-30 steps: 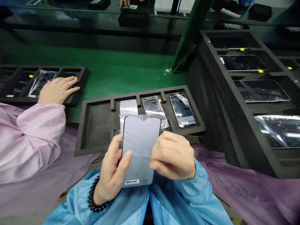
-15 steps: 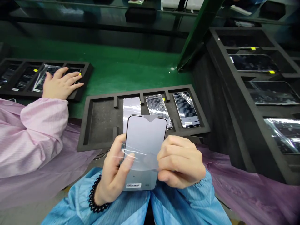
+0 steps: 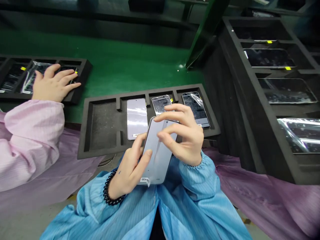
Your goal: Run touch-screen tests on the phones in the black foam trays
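My left hand [image 3: 130,170] grips a grey phone screen panel [image 3: 156,160] by its left edge and lower part, thumb lying on its face. The panel tilts to the right, and a small white label sits near its bottom edge. My right hand [image 3: 185,136] curls over the panel's top right corner, fingertips on its upper edge and thumb on its face. Whether it also pinches clear film I cannot make out. Just beyond lies a black foam tray [image 3: 102,126] with a bare grey panel [image 3: 136,116] and two film-wrapped panels [image 3: 161,101] [image 3: 197,106] in its slots.
A co-worker's hand [image 3: 52,86] in a pink sleeve [image 3: 27,133] rests on another foam tray [image 3: 82,71] at the left. Stacked foam trays [image 3: 250,100] with wrapped panels rise at the right. A green mat [image 3: 125,66] covers the bench; a green post [image 3: 205,30] slants behind.
My right hand has moved from the panel's lower right up to its top corner. The panel has tilted to the right, and the loose clear film across its face no longer shows.
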A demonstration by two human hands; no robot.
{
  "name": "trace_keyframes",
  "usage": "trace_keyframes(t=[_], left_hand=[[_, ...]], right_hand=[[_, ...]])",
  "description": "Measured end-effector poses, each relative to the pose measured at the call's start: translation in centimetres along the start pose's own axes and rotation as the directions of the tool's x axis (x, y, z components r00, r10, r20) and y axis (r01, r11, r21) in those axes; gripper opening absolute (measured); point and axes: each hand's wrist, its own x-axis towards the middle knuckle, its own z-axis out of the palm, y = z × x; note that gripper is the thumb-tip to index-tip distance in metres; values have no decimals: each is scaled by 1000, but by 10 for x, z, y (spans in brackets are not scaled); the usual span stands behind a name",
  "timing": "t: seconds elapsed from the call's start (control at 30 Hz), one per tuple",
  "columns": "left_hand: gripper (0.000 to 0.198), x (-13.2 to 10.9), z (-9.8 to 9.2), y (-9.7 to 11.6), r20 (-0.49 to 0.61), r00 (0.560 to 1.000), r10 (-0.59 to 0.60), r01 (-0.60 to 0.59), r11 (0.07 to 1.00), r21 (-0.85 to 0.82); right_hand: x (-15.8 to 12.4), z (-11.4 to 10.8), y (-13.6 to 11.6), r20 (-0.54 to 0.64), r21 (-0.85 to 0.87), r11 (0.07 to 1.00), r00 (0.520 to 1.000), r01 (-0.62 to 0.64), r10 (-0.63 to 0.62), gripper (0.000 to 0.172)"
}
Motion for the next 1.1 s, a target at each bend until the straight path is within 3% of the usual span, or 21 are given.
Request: trace_keyframes(t=[0.1,0.23,0.33,0.5,0.7,0.83,0.97,1.1], left_hand=[[46,6,1,-2,22,998,-63,65,993,-96],[43,13,1,3,11,997,-83,83,965,-247],[36,15,0,9,-17,994,-110,100,945,-310],[41,17,-2,17,29,983,-180,178,910,-375],[42,20,-6,26,59,971,-232,235,881,-409],[46,18,-8,28,64,969,-239,242,866,-438],[44,16,-9,28,63,969,-241,241,847,-473],[42,15,-10,27,70,972,-223,228,837,-498]], right_hand=[[-5,6,9,-37,105,981,985,-163,168,29],[-13,12,18,11,199,929,949,-312,316,37],[-14,16,22,32,233,909,937,-346,349,44],[-11,22,28,39,276,890,929,-364,367,47],[-6,29,34,48,184,908,926,-376,374,50],[-3,29,32,98,105,901,906,-421,412,59],[-3,29,30,149,3,885,876,-465,459,57],[0,28,29,151,97,878,879,-469,453,65]])
